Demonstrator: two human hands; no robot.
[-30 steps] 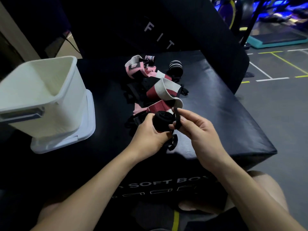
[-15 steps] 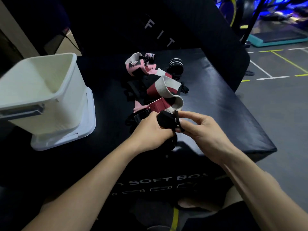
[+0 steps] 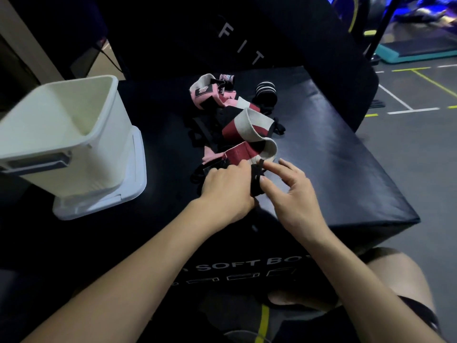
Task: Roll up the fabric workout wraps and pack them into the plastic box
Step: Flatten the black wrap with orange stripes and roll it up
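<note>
Gym floor behind, black soft box [image 3: 321, 154] at centre; plastic box [image 3: 81, 134] waits open at left; loose wraps [image 3: 247, 129] above; my left hand [image 3: 227, 189] grips the black roll [image 3: 256, 180] steady while right hand [image 3: 294, 194] pinches its strap.

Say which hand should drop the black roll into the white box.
Left, probably. The left hand already grips the black roll, and the white box stands on its side.

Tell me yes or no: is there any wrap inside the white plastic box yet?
No, the white plastic box shows only bare inner walls, while the black wrap sits between both hands on the black pad.
</note>
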